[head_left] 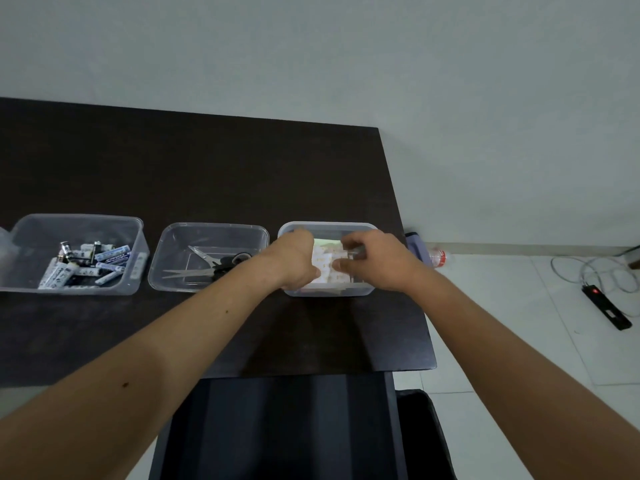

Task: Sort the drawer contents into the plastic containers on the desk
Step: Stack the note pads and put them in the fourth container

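Three clear plastic containers stand in a row on the dark desk [207,168]. The left container [136,258] holds several batteries [86,265]. The middle container [207,228] holds scissors [204,263]. Both my hands are inside the right container [325,226]. My left hand [294,261] and my right hand [374,261] each pinch a stack of small white printed packets [327,263], one at its left edge and one at its right. The packets sit low in the container, partly hidden by my fingers.
An open dark drawer [277,427] juts out below the desk's front edge. On the tiled floor to the right lie a plastic bottle [438,257], a black power strip [606,308] and coiled cables [588,271]. A dark bin [426,434] stands beside the drawer.
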A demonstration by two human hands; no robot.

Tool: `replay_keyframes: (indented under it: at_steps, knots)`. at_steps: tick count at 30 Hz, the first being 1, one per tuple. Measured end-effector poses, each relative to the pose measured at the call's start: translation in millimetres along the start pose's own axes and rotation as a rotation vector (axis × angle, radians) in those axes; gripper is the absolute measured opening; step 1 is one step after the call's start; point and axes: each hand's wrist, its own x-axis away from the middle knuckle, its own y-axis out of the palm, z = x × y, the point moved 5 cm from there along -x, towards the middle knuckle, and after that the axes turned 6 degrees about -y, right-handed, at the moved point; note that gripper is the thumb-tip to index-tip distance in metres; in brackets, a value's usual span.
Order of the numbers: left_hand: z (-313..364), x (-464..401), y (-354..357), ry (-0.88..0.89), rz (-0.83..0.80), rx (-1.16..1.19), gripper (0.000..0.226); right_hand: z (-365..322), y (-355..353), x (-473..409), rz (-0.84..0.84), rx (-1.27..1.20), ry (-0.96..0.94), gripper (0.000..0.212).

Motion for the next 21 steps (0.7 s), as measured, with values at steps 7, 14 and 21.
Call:
replay_keyframes:
  at_steps: [7, 14, 21]
  knots:
    - [-27.5, 14.1, 7.8, 0.129, 0.183, 0.527, 0.073, 2.1, -1.5, 27.3, 0.294, -0.193, -0.103, 0.051]
    - [-48.6, 50.3, 17.1, 0.243, 0.297, 0.75, 0.053, 3.2, 0.3, 63.5, 0.41, -0.33, -0.178, 0.045]
    - [-74.5, 107.7, 51.0, 0.294, 0.359, 0.906, 0.041, -3.3, 26.5, 124.7, 0.391, -0.437, -0.215, 0.045]
